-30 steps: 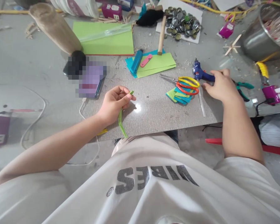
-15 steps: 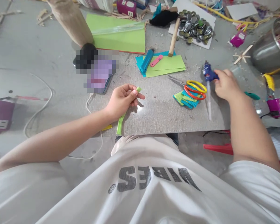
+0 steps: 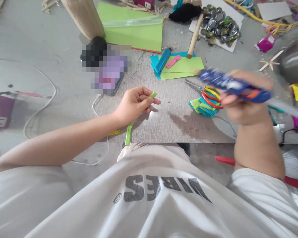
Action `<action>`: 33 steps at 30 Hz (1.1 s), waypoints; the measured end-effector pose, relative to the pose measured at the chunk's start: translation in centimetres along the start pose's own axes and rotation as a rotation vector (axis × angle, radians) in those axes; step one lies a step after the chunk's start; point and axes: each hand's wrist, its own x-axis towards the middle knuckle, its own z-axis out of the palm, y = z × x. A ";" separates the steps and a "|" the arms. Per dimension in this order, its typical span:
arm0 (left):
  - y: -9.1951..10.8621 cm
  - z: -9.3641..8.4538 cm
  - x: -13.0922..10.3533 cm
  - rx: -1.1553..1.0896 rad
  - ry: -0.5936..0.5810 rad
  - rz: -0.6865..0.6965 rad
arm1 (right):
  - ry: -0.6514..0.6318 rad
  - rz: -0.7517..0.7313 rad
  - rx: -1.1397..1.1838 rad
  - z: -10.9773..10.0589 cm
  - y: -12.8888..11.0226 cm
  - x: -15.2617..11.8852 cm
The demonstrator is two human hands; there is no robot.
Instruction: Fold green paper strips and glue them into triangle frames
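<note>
Between the thumb and fingers of my left hand [image 3: 136,104] is one end of a folded green paper strip [image 3: 129,135]; its other end hangs by the table's front edge. My right hand [image 3: 245,102] grips a blue glue gun [image 3: 235,85], raised above the table and blurred by motion. The gun's nozzle points left and a clear glue stick [image 3: 288,107] sticks out behind. Below and left of that hand, scissors [image 3: 211,96] with yellow and red handles lie on small folded green and blue papers [image 3: 205,108].
Behind lie green paper sheets [image 3: 186,67] with a blue cutter [image 3: 163,61] and a pink cutter [image 3: 173,61]. A wooden-handled tool [image 3: 195,36] and bottle caps [image 3: 218,26] are farther back. At left are a pixelated phone [image 3: 110,72] and white cable [image 3: 53,89]. A metal pot [image 3: 294,62] stands right.
My right hand has lifted the glue gun off the table and swung it so its nozzle points left. My left hand keeps hold of the paper strip. The camera view has shifted slightly.
</note>
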 end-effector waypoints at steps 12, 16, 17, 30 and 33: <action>-0.9 0.1 -0.7 -0.029 0.061 -0.069 | 0.089 -0.135 0.191 9.5 -1.8 0.0; -0.6 0.3 -0.9 0.006 0.045 -0.032 | 0.090 -0.088 0.167 10.1 -1.8 -0.5; -0.4 0.3 -0.9 0.013 0.030 -0.025 | 0.078 -0.067 0.167 10.2 -1.8 -0.6; 1.5 0.9 -1.3 0.089 -0.056 -0.092 | 0.107 -0.088 0.152 10.9 -1.8 -0.8; 1.3 0.9 -1.3 0.075 -0.058 -0.102 | 0.090 -0.076 0.144 11.0 -1.5 -1.1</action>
